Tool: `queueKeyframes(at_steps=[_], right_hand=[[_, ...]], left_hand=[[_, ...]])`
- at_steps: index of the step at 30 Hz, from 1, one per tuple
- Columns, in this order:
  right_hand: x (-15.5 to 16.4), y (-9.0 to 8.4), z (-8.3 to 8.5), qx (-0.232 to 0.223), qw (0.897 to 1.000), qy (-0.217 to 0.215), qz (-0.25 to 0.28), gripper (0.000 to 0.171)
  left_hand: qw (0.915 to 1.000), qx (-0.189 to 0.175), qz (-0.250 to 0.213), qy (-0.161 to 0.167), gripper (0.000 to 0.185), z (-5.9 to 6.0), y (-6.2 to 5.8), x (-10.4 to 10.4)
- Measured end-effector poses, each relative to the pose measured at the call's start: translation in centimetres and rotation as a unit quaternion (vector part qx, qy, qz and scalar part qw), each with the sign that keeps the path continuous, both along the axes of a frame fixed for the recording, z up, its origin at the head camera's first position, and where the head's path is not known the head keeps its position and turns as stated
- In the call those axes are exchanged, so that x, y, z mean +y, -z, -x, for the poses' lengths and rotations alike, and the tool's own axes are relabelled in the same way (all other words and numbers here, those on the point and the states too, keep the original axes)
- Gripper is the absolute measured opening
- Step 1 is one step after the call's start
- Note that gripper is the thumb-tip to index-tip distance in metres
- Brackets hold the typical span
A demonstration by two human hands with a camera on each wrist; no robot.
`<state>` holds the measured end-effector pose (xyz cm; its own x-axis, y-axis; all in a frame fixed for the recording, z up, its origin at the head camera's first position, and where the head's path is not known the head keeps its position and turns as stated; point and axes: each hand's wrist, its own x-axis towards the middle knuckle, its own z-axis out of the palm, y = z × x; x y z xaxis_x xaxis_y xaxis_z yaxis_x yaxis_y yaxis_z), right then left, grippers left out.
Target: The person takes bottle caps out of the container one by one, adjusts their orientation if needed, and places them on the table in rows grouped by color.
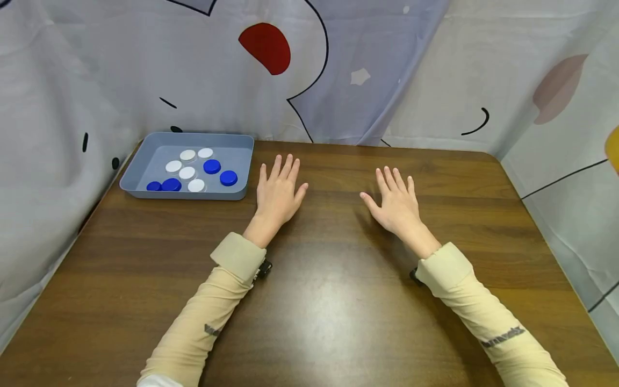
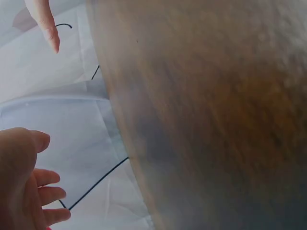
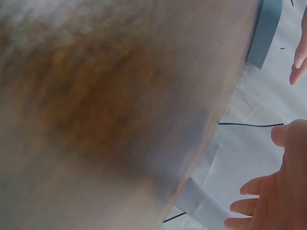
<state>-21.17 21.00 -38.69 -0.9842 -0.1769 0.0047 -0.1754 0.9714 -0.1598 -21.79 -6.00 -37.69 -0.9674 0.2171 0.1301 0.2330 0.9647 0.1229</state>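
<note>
1. Wooden table [image 1: 338, 301]: broad, dark, bearing everything; backed by a printed cloth curtain [image 1: 145, 64]
2. Grey tray [image 1: 242, 141] at the far left corner: judged stiff plastic and light, best lifted by the raised rim on both long sides
3. Left hand [image 1: 276, 192]: lay flat on the wood just right of the tray, fingers straight and slightly spread, holding nothing
4. Right hand [image 1: 396, 203]: lay flat well apart from the tray, fingers spread, holding nothing
5. Blue caps [image 1: 211, 166] and white caps [image 1: 187, 172]: loose in the tray; judged light, hard, smooth, perhaps slippery; best pinched across the edge with thumb and finger
</note>
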Motion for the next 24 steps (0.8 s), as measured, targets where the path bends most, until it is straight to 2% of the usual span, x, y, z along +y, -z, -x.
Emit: queueKeyframes(at_steps=[9, 13, 19, 24], right_hand=[[-0.2, -0.1, 0.1, 0.01, 1.0, -0.003, 0.008, 0.078], [-0.4, -0.1, 0.1, 0.037, 0.999, -0.005, 0.032, 0.071], [-0.9, -0.2, 0.3, 0.101, 0.993, -0.014, 0.067, 0.059], [-1.2, -0.4, 0.5, 0.127, 0.989, -0.024, 0.073, 0.054]], left_hand=[[0.9998, 0.015, -0.009, -0.008, 0.057, 0.1, -0.2, -0.6], [0.9987, 0.042, -0.022, -0.016, 0.052, 0.2, -0.3, -1.0], [0.9943, 0.093, -0.045, -0.026, 0.045, 0.3, -0.4, -1.6], [0.9913, 0.11, -0.066, -0.029, 0.043, 0.4, -0.4, -2.0]])
